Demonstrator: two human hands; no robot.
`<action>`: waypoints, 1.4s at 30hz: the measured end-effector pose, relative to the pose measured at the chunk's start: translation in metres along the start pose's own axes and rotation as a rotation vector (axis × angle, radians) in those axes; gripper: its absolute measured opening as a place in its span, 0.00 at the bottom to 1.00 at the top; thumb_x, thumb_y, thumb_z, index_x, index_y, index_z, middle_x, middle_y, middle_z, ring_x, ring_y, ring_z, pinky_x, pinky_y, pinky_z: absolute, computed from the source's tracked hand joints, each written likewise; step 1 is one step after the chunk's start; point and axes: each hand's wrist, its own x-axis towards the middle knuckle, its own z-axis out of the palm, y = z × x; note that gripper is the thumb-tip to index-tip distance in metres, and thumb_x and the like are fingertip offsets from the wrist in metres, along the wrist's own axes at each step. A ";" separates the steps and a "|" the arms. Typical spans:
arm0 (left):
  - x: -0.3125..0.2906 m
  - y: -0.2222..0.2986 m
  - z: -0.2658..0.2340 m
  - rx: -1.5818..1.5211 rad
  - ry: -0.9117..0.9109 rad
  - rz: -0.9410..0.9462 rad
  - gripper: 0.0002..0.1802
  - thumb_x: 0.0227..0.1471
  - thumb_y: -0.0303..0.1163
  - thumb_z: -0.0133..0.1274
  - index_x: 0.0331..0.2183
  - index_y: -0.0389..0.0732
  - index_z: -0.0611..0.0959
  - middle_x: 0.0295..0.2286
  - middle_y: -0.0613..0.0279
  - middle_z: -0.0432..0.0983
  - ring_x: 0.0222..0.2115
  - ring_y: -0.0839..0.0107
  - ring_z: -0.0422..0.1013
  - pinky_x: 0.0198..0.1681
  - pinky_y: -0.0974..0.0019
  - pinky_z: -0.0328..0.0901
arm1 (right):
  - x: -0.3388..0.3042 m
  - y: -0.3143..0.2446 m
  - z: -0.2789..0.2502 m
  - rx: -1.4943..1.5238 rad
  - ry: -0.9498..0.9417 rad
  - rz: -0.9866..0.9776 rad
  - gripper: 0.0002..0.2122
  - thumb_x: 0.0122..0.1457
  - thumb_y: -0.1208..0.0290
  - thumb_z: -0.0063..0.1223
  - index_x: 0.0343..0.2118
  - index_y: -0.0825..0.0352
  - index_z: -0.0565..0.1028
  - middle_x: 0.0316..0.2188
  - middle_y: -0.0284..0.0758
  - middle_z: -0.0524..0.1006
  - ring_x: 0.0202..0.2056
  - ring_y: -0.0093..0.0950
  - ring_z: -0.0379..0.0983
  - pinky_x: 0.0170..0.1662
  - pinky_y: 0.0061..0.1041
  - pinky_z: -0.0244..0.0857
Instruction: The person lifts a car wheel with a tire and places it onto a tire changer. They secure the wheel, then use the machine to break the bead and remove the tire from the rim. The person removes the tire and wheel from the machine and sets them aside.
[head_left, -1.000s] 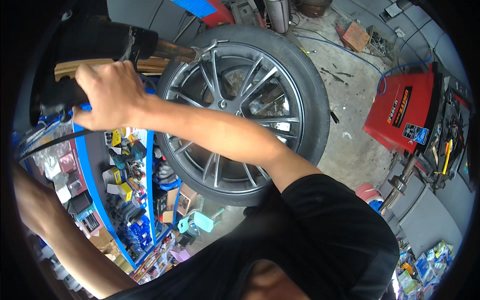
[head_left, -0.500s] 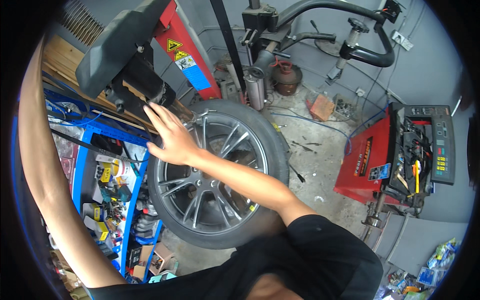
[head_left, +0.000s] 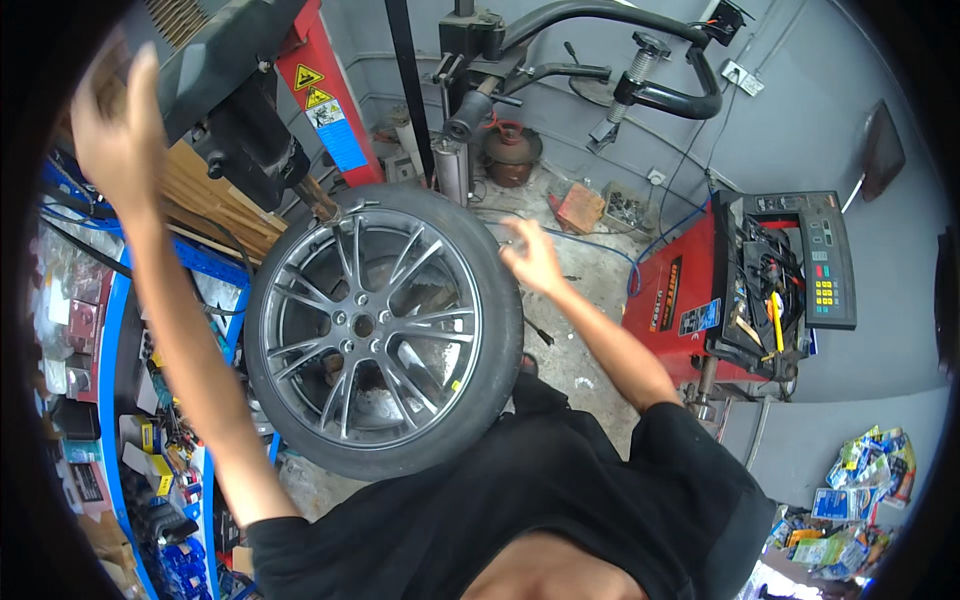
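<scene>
A car wheel with dark grey twin-spoke alloy rim and black tyre lies in front of me, its face upward. The metal mount head of a tyre changer hangs down at the rim's upper edge. My left hand is raised at the upper left, beside the black arm housing of the machine. Motion smears its fingers, and whether it touches the housing is unclear. Just right of the tyre hovers my right hand, fingers apart and holding nothing.
A red column rises behind the wheel. A red wheel balancer with a keypad panel stands to the right. Blue shelving full of boxes and parts is on the left. A black bent arm reaches across the upper right.
My right hand has moved from over the rim by the mount head to the tyre's right side. My left hand has come into view at the upper left. The whole view has shifted.
</scene>
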 end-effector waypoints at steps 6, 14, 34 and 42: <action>-0.260 0.204 -0.010 -0.157 -0.634 -0.671 0.04 0.53 0.24 0.61 0.34 0.38 0.86 0.32 0.59 0.84 0.32 0.66 0.79 0.42 0.63 0.72 | 0.208 0.105 -0.028 -0.265 0.242 -0.094 0.28 0.61 0.60 0.57 0.63 0.67 0.72 0.62 0.50 0.71 0.63 0.50 0.68 0.66 0.46 0.64; -0.382 0.393 -0.012 -0.169 -0.928 -1.535 0.13 0.60 0.24 0.61 0.47 0.36 0.86 0.34 0.57 0.82 0.32 0.69 0.79 0.38 0.66 0.73 | 0.368 0.129 -0.009 -0.546 -0.192 0.210 0.23 0.71 0.56 0.48 0.58 0.70 0.74 0.60 0.50 0.75 0.59 0.50 0.76 0.61 0.47 0.71; -0.409 0.415 -0.009 -0.041 -0.940 -1.311 0.13 0.60 0.24 0.58 0.46 0.36 0.86 0.37 0.49 0.83 0.38 0.53 0.82 0.45 0.59 0.74 | 0.202 0.060 0.014 -0.321 -0.106 -0.042 0.23 0.67 0.65 0.49 0.63 0.66 0.70 0.51 0.51 0.77 0.49 0.52 0.79 0.52 0.51 0.75; -0.415 0.369 0.002 -0.188 -1.091 -0.994 0.08 0.59 0.28 0.58 0.41 0.41 0.87 0.34 0.55 0.83 0.31 0.54 0.80 0.36 0.57 0.73 | 0.135 0.061 -0.144 -0.300 0.002 -0.575 0.17 0.57 0.71 0.59 0.50 0.58 0.81 0.45 0.37 0.80 0.41 0.39 0.82 0.41 0.38 0.79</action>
